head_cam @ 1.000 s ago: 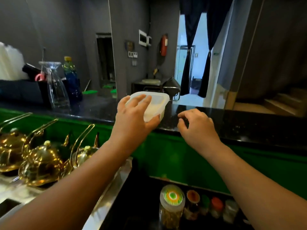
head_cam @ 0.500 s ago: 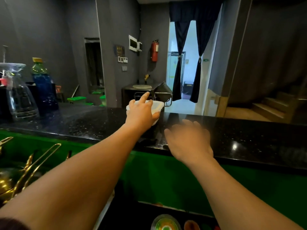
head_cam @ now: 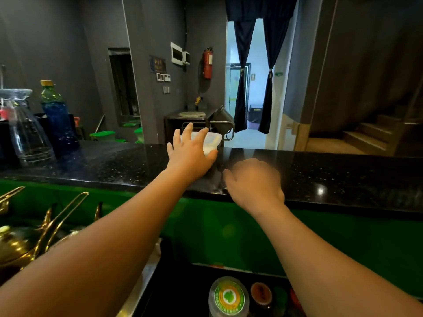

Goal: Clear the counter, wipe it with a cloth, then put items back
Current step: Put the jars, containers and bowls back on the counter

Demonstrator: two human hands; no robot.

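- Head view: left hand (head_cam: pixel 190 154) lies over a white plastic container (head_cam: pixel 212 141), fingers spread across its lid, thumb hooked on its right side, gripping it.
- Container is at the far edge of the black surface (head_cam: pixel 332 170), at 12 o'clock.
- Right hand (head_cam: pixel 254 181) is at the container's 4 o'clock, over the front edge. It is blurred, so I cannot tell how its fingers lie.
- Glass jug (head_cam: pixel 27 131) and blue bottle (head_cam: pixel 57 115) stand at 9 o'clock; lidded jars (head_cam: pixel 229 296) are at 6 o'clock.

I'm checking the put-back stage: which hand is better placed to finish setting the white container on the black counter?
Left. The left hand grips the white container from above, thumb at its side, at the far edge of the counter. The right hand hovers nearer, blurred, apart from it.
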